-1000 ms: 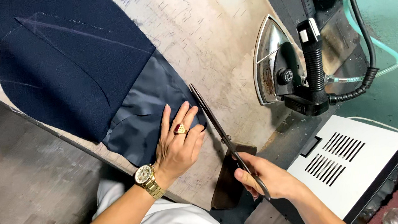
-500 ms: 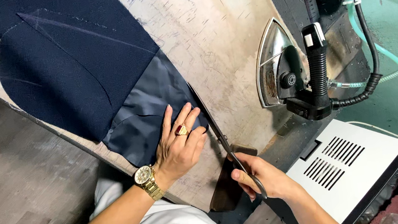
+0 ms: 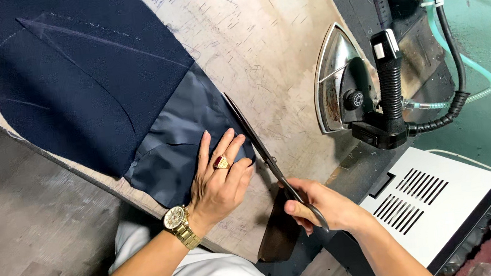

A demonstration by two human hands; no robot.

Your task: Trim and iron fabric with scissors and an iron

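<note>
Head view: the left hand lies flat, open, on the blue cloth. The right hand grips scissors just beside it. A slip could nick those fingers.

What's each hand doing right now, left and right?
Left hand: open, flat on the navy lining fabric.
Right hand: closed on the scissors, blades along the fabric edge.

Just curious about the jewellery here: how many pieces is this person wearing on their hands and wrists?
2. A gold ring with a red stone on the left hand, which lies flat on the navy fabric, and a gold wristwatch on that wrist. The right hand is partly hidden.
</note>
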